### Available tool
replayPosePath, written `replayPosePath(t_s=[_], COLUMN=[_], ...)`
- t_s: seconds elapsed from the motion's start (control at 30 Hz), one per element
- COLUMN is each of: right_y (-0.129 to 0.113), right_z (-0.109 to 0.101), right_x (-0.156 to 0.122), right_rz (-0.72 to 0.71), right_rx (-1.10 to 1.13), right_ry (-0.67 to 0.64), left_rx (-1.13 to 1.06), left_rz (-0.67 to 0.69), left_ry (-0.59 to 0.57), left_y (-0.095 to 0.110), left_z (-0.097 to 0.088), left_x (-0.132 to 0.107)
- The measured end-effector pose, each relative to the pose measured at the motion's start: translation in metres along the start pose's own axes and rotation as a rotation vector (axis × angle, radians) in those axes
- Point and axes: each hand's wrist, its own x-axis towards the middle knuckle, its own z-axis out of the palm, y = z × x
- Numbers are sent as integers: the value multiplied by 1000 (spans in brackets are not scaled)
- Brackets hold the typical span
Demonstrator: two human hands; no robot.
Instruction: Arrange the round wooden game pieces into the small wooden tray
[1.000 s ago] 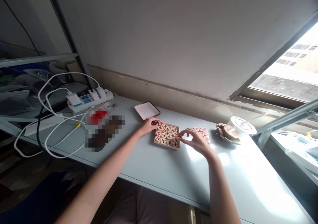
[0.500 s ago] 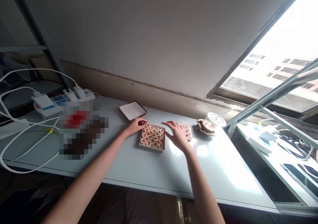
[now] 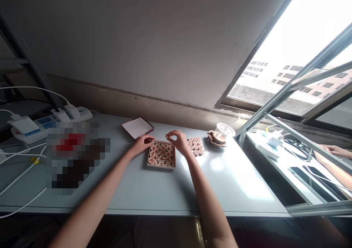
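A shallow, pale box stands on the desk, filled with rows of round wooden Chinese chess pieces marked in red and black. My left hand is at its back left corner, thumb and fingers closed on the edge. Over the back right corner, my right hand has its fingers curled, with thumb and fingertips close together in a pinch; whatever may be between them is too small to make out. Just right of that hand lies a compact group of more chess pieces. Behind my left hand rests the open lid.
A lidded clear cup stands in a brown holder at the back right. Power strips with chargers and white cables occupy the left. Beyond a metal frame are phones and another person's hand. A pixelated patch hides something.
My right hand has moved left over the box's back edge, and its spread fingers have curled in. My left hand stays at the box corner. The view has turned to the right.
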Motion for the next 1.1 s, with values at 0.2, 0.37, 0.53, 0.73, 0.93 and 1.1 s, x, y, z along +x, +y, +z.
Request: replayPosePath(t_s=[0.2,0.37,0.53,0.73,0.93,1.1], right_y=[46,55,-1,-70,-61,-60], right_z=[-20,-29,-14,18,24,23], right_x=[-27,-41,-38,-51,-49,-47], right_rz=[221,168,106,-91,-28,-44], right_rx=[-361,-474,-321,-147,-9,3], right_ry=[33,62,215,178,269,257], left_rx=[6,40,195,474,677,731], left_rz=[-12,2,74,136,-29,-58], left_ry=[23,17,81,326,289,148], left_y=[2,7,33,66,20,8], left_z=[-1,-1,-7,-89,-175,-179], left_x=[-3,-4,-13,-91,-149,-147])
